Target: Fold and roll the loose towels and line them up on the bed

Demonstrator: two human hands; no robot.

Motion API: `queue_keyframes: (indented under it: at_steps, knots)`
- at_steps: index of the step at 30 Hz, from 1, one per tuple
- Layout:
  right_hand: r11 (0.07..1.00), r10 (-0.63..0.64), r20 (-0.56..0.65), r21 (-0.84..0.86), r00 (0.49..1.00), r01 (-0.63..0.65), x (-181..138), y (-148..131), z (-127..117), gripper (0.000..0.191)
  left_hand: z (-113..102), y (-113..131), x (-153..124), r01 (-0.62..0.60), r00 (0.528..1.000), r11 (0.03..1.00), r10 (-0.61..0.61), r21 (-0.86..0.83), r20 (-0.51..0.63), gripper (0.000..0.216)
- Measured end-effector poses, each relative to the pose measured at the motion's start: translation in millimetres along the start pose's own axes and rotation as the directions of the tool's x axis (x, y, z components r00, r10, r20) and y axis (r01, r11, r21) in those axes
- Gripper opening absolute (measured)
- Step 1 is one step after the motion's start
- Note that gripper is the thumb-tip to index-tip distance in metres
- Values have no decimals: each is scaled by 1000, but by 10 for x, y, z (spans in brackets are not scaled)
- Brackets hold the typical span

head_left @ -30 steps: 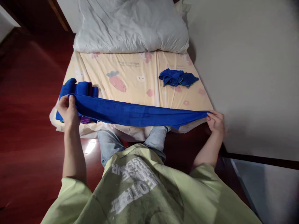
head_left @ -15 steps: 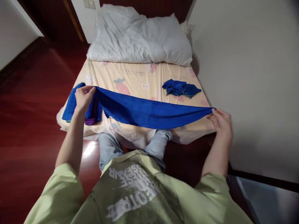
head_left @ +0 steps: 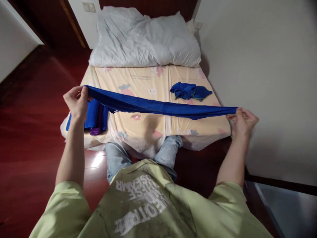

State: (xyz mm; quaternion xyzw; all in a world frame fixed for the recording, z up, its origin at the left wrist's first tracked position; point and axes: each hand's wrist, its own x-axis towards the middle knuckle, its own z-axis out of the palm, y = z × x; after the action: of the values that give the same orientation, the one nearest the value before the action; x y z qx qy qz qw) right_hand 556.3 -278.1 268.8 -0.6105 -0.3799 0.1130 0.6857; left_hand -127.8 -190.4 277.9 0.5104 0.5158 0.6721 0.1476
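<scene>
A long blue cloth (head_left: 153,107) is stretched in the air across the bed, sagging slightly in the middle. My left hand (head_left: 77,100) pinches its left end, and my right hand (head_left: 244,120) pinches its right end. Below my left hand, folded blue cloths (head_left: 92,114) lie at the bed's left front corner, with a folded purple cloth (head_left: 95,131) among them. My left hand and the stretched cloth partly hide that pile. A crumpled blue cloth (head_left: 190,91) with green edging lies beyond the stretched one, on the bed's right side.
The bed (head_left: 138,135) has a yellowish printed sheet. A bundled white quilt (head_left: 148,43) is heaped at its far end. A pale wall (head_left: 260,66) rises close on the right. Dark red floor (head_left: 37,132) runs along the left.
My hands have moved farther apart and slightly up, pulling the blue cloth tauter. It now appears as a narrower band, showing more of the sheet. The view has shifted a little.
</scene>
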Motion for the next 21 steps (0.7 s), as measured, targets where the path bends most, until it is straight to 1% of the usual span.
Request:
queue_keyframes:
  at_steps: [3, 4, 6, 9, 13, 15, 17, 19, 21]
  knots:
    - [993, -118, -65, -28, 991, 117, 91, -7, -24, 28, -19, 67, 33, -19, 1000, 1000, 19, 25, -6, 31]
    - [989, -149, -70, -30, 986, 147, 119, 3, -19, 27, -14, 75, 46, -25, 1000, 999, 25, 36, -2, 32]
    - [984, -175, -42, -35, 984, 174, 157, 48, 9, 26, 14, 60, 65, -31, 999, 997, 30, 67, 18, 30]
    - [985, -151, 38, -75, 988, 153, 164, 159, 73, 25, 88, -21, 65, -4, 999, 994, -1, 110, 46, 24]
    - [982, -115, 122, -135, 986, 131, 105, 293, 109, 27, 141, -121, -22, 73, 994, 987, -85, 144, 75, 25]
    - [977, -118, 157, -158, 980, 143, 61, 330, 77, 27, 113, -139, -111, 111, 991, 984, -120, 140, 53, 25]
    - [973, -115, 184, -175, 976, 147, 10, 348, 18, 27, 54, -146, -221, 122, 992, 985, -123, 124, 5, 29]
    - [970, -91, 198, -204, 976, 132, -47, 350, -58, 25, -19, -148, -334, 122, 992, 985, -118, 121, -41, 33]
    - [963, -46, 198, -253, 979, 96, -100, 338, -140, 23, -88, -135, -429, 136, 990, 979, -127, 153, -67, 35]
